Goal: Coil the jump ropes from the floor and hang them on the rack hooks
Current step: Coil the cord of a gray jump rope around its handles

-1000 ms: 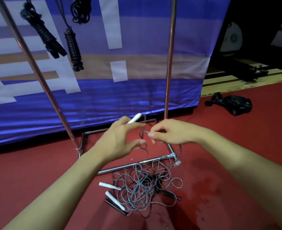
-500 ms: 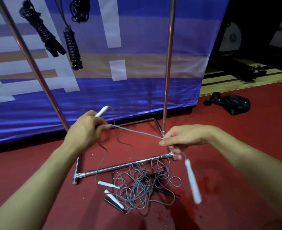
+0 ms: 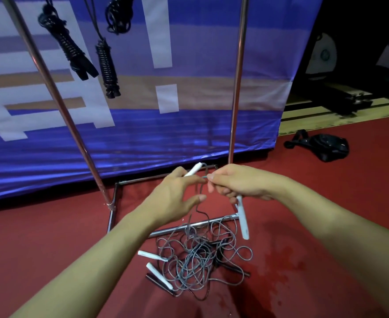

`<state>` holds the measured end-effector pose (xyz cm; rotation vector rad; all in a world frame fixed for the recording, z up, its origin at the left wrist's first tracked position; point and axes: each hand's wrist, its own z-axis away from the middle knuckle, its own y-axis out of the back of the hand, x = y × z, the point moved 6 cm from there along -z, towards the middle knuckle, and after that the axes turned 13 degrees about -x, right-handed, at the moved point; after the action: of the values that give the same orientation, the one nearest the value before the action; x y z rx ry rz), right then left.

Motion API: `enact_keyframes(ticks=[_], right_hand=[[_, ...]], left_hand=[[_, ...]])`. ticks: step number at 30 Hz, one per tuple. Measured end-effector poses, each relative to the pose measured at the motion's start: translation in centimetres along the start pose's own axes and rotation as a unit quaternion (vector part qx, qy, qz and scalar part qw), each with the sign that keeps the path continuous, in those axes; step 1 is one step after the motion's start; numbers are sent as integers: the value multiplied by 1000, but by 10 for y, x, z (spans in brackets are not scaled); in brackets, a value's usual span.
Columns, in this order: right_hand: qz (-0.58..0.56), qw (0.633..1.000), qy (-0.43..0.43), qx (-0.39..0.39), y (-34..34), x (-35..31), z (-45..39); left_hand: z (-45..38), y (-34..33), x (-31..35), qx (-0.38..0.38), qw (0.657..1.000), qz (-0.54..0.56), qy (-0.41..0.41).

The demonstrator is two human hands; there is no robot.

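Both hands meet at centre frame, just above the rack base. Left hand [image 3: 177,193] grips one slim white plastic handle [image 3: 193,169], its tip sticking up past the index finger; thumb stretched out below, other fingers loosely curled. Right hand [image 3: 237,182] pinches the thin grey rope cord [image 3: 200,188] btwn thumb & forefinger, fingertips almost touching the left hand's. A second white handle [image 3: 242,216] hangs down from under the right hand, w/ the lower fingers curled near its top.

Cord drops from the hands to a tangled pile of grey jump ropes [image 3: 200,258] on the red floor [image 3: 51,249], partly lying over the chrome base bar of the metal rack [image 3: 234,92]. Loose white & black handles lie at the pile's left edge.

Upper left: three coiled black jump ropes [image 3: 107,65] hang from the rack, in front of a blue-and-white banner [image 3: 189,134]. Black bag [image 3: 326,146] on the floor at right, well apart.
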<state>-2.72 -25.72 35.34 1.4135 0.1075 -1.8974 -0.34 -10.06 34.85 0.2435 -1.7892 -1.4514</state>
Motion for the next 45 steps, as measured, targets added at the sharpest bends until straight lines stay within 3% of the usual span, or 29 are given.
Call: enact_keyframes(ticks=[7,15,20,23,26,30,32,36,39,42,45], right_hand=[[-6,1000,1,-15,-5,-6,7],[-4,999,15,-40,-11,-8,5],[1,995,-54,-82,-6,14,17],[-44,998,-6,-46,3,15,19],[-173,983,45,30,17,10,15],[-95,986,31,135,31,6,13],[-108,984,32,139,27,4,8],[-146,982,31,111,10,-3,-2],[-149,983,64,83,3,-7,-1],[-68,986,82,130,9,-12,4],[-57,979,91,175,15,-12,7]], left_hand=[[-5,14,-3,77,997,1,3],[-5,18,-4,82,996,-21,0],[5,47,-39,154,987,17,52],[10,45,-51,111,990,37,78],[9,34,-45,69,988,111,82],[6,31,-30,105,983,125,79],[3,25,-13,117,983,132,59],[-1,6,27,80,947,311,23],[-1,9,38,77,954,290,17],[3,11,45,31,929,368,-1],[7,5,48,-16,915,402,-14]])
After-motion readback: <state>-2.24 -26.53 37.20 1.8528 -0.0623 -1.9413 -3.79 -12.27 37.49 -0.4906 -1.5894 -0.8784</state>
